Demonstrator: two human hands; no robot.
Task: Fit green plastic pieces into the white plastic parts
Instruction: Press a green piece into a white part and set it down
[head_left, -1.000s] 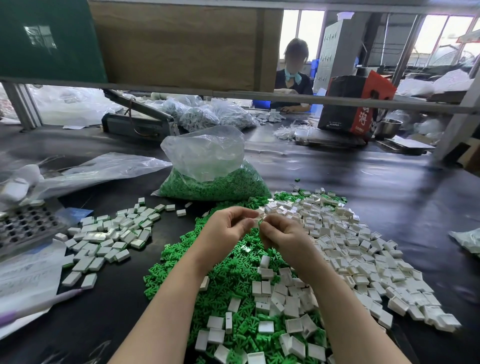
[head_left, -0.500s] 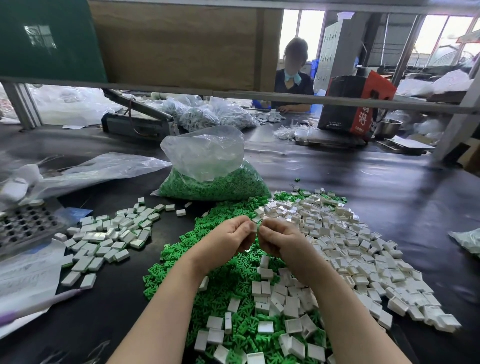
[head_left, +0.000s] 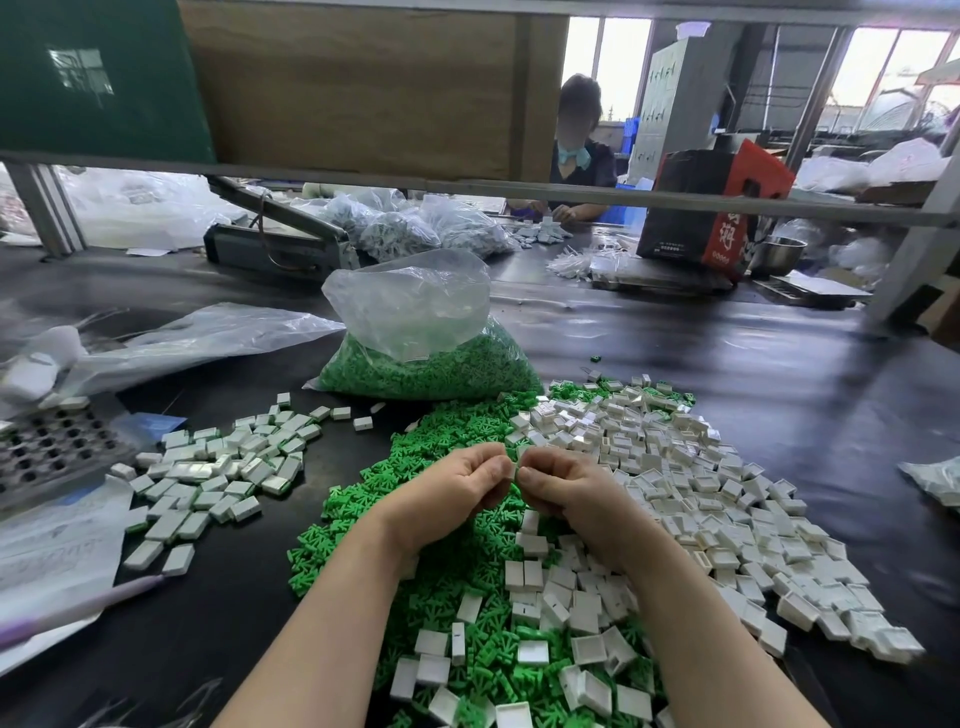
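My left hand (head_left: 457, 493) and my right hand (head_left: 571, 493) meet fingertip to fingertip above the piles, both with fingers curled. Between them they pinch one small white plastic part (head_left: 516, 464); any green piece in it is hidden by the fingers. Below the hands lies a heap of loose green plastic pieces (head_left: 415, 519). A wide spread of empty white plastic parts (head_left: 701, 493) covers the table to the right and runs toward me. A separate pile of white parts with green showing (head_left: 223, 478) lies to the left.
A clear bag of green pieces (head_left: 421, 353) stands behind the heaps. A perforated metal tray (head_left: 47, 447), plastic sheets and a purple pen (head_left: 78, 608) lie at the left. Across the black table (head_left: 779, 389) a person sits working beside a red-black box (head_left: 711, 208).
Both hands have dropped slightly and drawn closer, their fingertips now pressed together on the white part. The piles have not moved.
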